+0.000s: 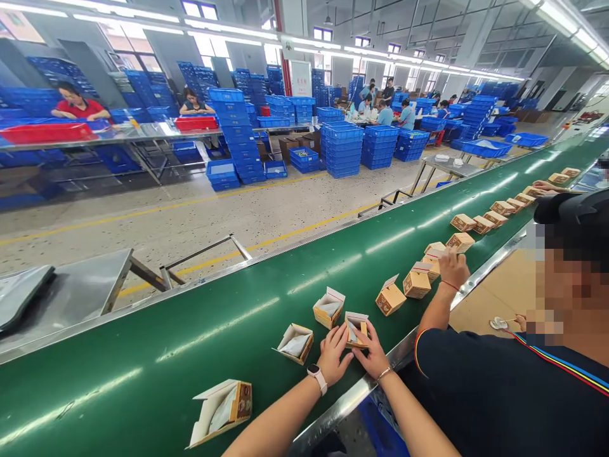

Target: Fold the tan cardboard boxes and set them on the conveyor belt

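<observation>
Evidently the left hand [334, 354] and right hand [373, 355] are holding an open carton [356, 325] between them, probably light, stiff yet crushable, best gripped by opposite sides.

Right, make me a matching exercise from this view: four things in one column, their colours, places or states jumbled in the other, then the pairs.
Column one
1. Box between left hand and right hand
2. Conveyor belt
3. Watch
4. Silvery bracelet

Column two
A. At the right hand's wrist
B. Open at the top
C. At the left hand's wrist
D. Green

Pairs: 1-B, 2-D, 3-C, 4-A
</observation>
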Demonstrator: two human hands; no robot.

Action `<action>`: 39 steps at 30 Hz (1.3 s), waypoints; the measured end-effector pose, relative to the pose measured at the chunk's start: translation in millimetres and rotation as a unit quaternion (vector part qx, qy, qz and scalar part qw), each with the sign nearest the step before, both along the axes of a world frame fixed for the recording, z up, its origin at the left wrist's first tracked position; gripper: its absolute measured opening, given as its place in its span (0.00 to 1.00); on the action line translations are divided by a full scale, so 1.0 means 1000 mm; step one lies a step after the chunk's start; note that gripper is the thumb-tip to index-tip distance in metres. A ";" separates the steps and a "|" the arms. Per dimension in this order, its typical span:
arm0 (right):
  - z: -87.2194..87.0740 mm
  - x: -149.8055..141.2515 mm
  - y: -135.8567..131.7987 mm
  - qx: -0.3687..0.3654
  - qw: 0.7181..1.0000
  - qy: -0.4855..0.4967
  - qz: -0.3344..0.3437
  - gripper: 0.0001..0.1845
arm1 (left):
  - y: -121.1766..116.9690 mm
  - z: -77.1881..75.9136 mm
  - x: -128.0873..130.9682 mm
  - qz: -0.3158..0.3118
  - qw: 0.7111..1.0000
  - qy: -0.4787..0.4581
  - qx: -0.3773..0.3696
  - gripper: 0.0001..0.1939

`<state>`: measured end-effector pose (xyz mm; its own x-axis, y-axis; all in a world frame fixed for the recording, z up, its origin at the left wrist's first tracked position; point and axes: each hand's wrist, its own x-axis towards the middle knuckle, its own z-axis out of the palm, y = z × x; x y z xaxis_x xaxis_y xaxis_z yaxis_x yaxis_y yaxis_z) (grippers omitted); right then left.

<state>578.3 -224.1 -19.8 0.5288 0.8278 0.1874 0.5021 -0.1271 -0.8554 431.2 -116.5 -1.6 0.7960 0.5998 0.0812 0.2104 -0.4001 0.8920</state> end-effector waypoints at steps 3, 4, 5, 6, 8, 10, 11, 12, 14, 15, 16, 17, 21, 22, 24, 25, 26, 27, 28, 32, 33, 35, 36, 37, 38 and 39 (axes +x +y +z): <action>0.004 0.002 0.001 0.001 0.998 0.043 -0.036 0.26 | 0.003 0.009 0.016 0.004 1.000 -0.007 0.014 0.17; 0.006 0.002 0.002 0.011 0.997 0.061 -0.051 0.26 | 0.005 0.013 0.023 -0.002 1.000 -0.009 0.013 0.13; 0.007 0.001 0.003 0.024 0.994 0.081 -0.074 0.27 | 0.007 0.016 0.029 -0.010 1.000 -0.009 0.007 0.08; 0.008 0.000 0.003 0.036 0.989 0.101 -0.106 0.26 | 0.008 0.019 0.036 -0.015 1.000 -0.008 -0.008 0.04; 0.006 -0.003 0.007 0.040 0.968 0.146 -0.200 0.25 | 0.009 0.022 0.049 -0.009 0.999 -0.010 -0.049 0.07; 0.003 -0.005 0.011 0.020 0.939 0.185 -0.289 0.23 | 0.007 0.020 0.061 0.039 0.993 -0.013 -0.108 0.07; 0.000 -0.005 0.014 0.007 0.926 0.201 -0.319 0.22 | 0.005 0.018 0.066 0.071 0.987 -0.012 -0.140 0.06; -0.002 -0.004 0.017 -0.005 0.917 0.214 -0.338 0.21 | 0.003 0.015 0.071 0.102 0.980 -0.007 -0.171 0.07; -0.006 0.000 0.022 -0.019 0.908 0.229 -0.351 0.20 | 0.000 0.009 0.081 0.145 0.963 0.012 -0.227 0.13; -0.007 0.003 0.024 -0.026 0.905 0.234 -0.354 0.20 | -0.001 0.005 0.085 0.155 0.956 0.022 -0.247 0.14; -0.007 0.006 0.027 -0.033 0.903 0.238 -0.356 0.19 | -0.002 0.003 0.090 0.154 0.953 0.032 -0.258 0.14; -0.007 0.010 0.029 -0.041 0.902 0.241 -0.357 0.18 | -0.003 0.000 0.094 0.156 0.949 0.040 -0.270 0.13; 0.002 0.021 0.028 -0.064 0.897 0.227 -0.373 0.17 | -0.002 -0.001 0.106 0.162 0.937 0.051 -0.306 0.14; 0.005 0.021 0.025 -0.066 0.895 0.219 -0.384 0.19 | -0.002 0.000 0.106 0.165 0.934 0.050 -0.314 0.15; 0.011 0.015 0.018 -0.050 0.896 0.163 -0.410 0.23 | -0.004 0.003 0.099 0.172 0.928 0.047 -0.326 0.17; 0.014 0.010 0.015 -0.029 0.903 0.110 -0.413 0.25 | -0.007 0.004 0.091 0.175 0.926 0.045 -0.331 0.16; 0.016 0.003 0.013 -0.002 0.914 0.046 -0.402 0.26 | -0.011 0.006 0.081 0.175 0.924 0.043 -0.337 0.15; 0.018 -0.004 0.014 0.028 0.927 -0.019 -0.374 0.25 | -0.018 0.007 0.069 0.173 0.922 0.044 -0.344 0.12; 0.021 -0.011 0.019 0.055 0.939 -0.075 -0.331 0.23 | -0.026 0.007 0.056 0.168 0.920 0.046 -0.351 0.10; 0.049 -0.016 0.066 0.039 0.967 -0.165 -0.193 0.16 | -0.063 0.003 0.008 0.144 0.908 0.072 -0.388 0.09; 0.059 -0.011 0.081 -0.001 0.965 -0.184 -0.186 0.15 | -0.070 0.001 -0.001 0.136 0.904 0.078 -0.398 0.10; 0.081 0.004 0.110 -0.091 0.953 -0.219 -0.187 0.10 | -0.076 -0.001 -0.013 0.121 0.897 0.083 -0.416 0.10; 0.092 0.011 0.120 -0.126 0.947 -0.228 -0.190 0.08 | -0.076 -0.002 -0.017 0.115 0.896 0.082 -0.422 0.10; 0.102 0.018 0.127 -0.149 0.942 -0.229 -0.192 0.08 | -0.074 -0.002 -0.020 0.113 0.896 0.078 -0.422 0.10; 0.111 0.024 0.129 -0.154 0.940 -0.231 -0.196 0.09 | -0.070 -0.001 -0.023 0.110 0.899 0.075 -0.418 0.10; 0.120 0.027 0.127 -0.137 0.939 -0.239 -0.203 0.11 | -0.065 0.000 -0.027 0.107 0.903 0.070 -0.409 0.10</action>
<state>605.7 -96.8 100.7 0.7211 0.6280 0.2927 0.6832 -0.5743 -0.4510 404.7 -181.5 -1.1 0.6225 0.5555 -0.5512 0.3378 0.4446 0.8296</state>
